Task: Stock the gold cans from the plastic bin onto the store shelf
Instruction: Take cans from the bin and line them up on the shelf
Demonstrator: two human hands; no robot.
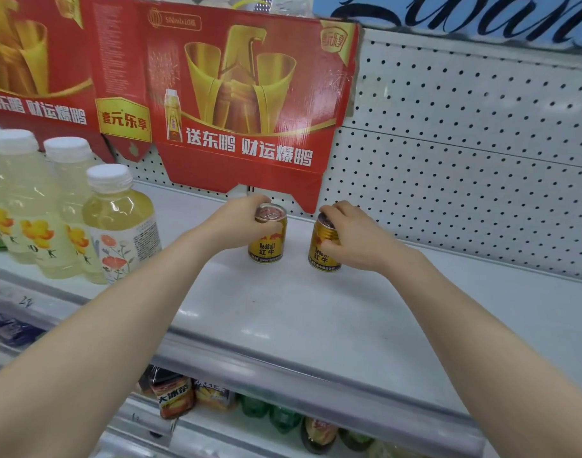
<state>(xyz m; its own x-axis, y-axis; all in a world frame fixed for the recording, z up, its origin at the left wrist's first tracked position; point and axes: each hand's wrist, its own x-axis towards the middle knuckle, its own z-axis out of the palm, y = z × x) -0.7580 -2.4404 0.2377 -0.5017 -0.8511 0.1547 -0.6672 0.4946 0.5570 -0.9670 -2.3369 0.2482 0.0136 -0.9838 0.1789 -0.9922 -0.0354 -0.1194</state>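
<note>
left hand (236,223) grips upright gold metal can (267,239) by its top | right hand (352,238) clasps tilted second gold can (322,247) | both on white metal shelf (299,312)

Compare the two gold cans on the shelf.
The left can stands upright; the right can tilts left at the top. The left can's silver lid is mostly visible, while the right can's is largely covered by the right hand. The left hand grips the left can. Both are the same gold Red Bull cans.

Shop aisle, white pegboard-backed shelf (316,312), bottled drinks (118,223), red promotional carton (250,94)
</note>
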